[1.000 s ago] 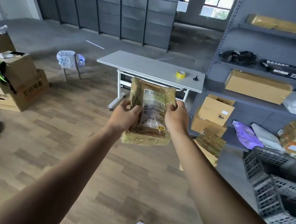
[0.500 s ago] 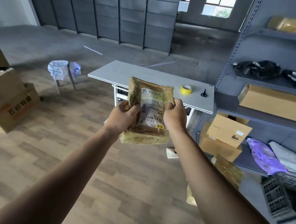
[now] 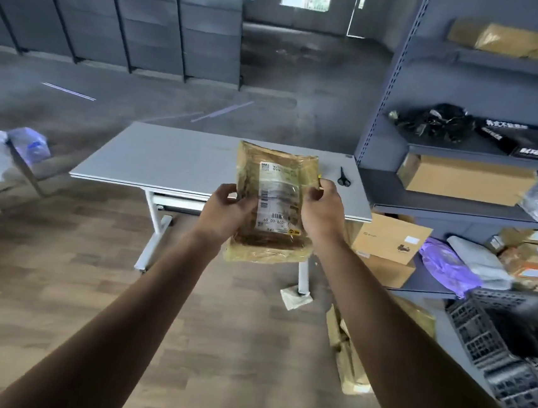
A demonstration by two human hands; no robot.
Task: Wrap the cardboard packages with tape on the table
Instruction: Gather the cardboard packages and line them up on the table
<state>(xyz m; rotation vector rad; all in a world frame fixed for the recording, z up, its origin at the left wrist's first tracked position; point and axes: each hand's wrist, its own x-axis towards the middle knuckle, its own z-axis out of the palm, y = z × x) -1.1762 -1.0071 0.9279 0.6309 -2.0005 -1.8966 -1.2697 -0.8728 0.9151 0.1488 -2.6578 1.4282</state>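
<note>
My left grip point(image 3: 227, 211) and right grip point(image 3: 322, 215) clasp the cardboard package point(image 3: 274, 204) by its sides, in the air before the worktop point(image 3: 173, 161). Carrying step, I judge; next, lay it flat there.

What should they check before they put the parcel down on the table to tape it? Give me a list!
1. Firm hold on the package: ok. The left hand and the right hand grip its two sides.
2. Package resting on the table: not ok. It is held up in the air in front of it.
3. Free space to set it down: ok. The grey top is bare across its left and middle.
4. Scissors ready: ok. They lie on the table's right end.
5. Tape ready: cannot tell. No roll plainly shows; the package and right hand hide part of the top.
</note>
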